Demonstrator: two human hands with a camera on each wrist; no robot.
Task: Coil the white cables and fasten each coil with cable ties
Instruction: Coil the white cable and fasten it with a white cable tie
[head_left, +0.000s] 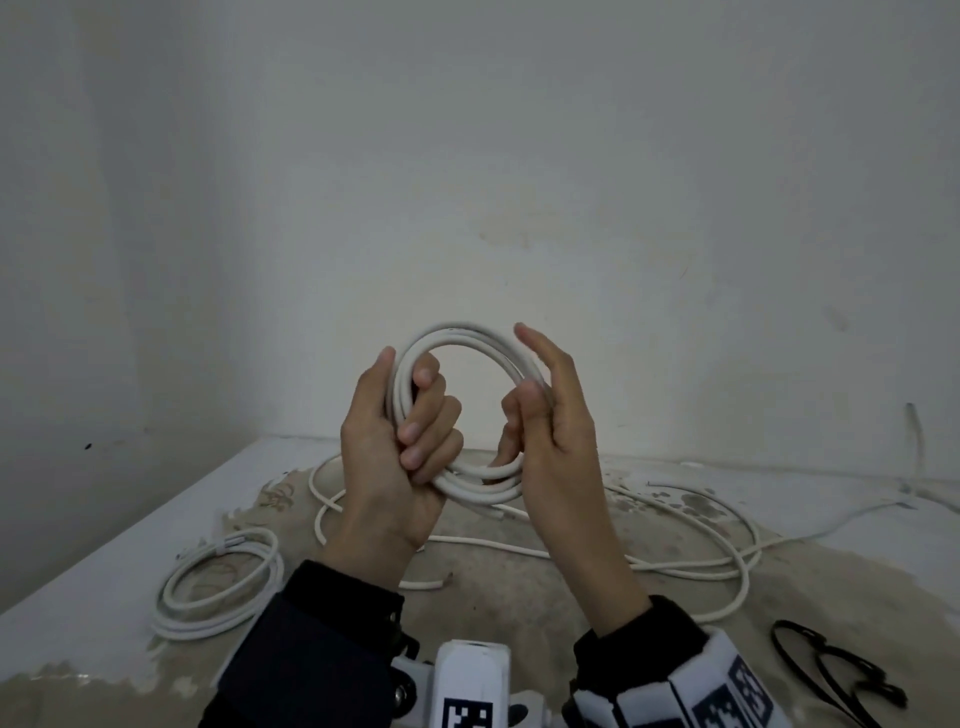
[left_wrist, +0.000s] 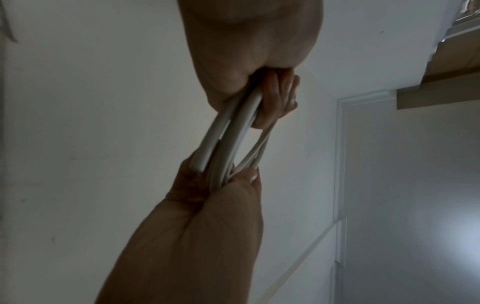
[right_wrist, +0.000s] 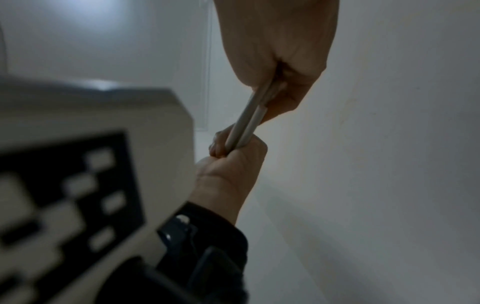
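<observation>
I hold a coil of white cable (head_left: 457, 335) upright in the air above the table (head_left: 93, 597). My left hand (head_left: 410, 410) grips the coil's left side, with the fingers curled through the loop and the thumb on the outside. My right hand (head_left: 530, 400) pinches the right side, its index finger pointing up. In the left wrist view the coil (left_wrist: 233, 131) runs edge-on between the left hand (left_wrist: 246, 51) and the right hand (left_wrist: 221, 205). The right wrist view shows the coil (right_wrist: 246, 123) between the right hand (right_wrist: 275, 51) and the left hand (right_wrist: 228, 170).
A second white coil (head_left: 218, 587) lies flat on the table at the left. Loose white cable (head_left: 691, 525) sprawls across the middle and right of the table. Black cable ties (head_left: 831, 670) lie at the near right. Walls stand close behind and to the left.
</observation>
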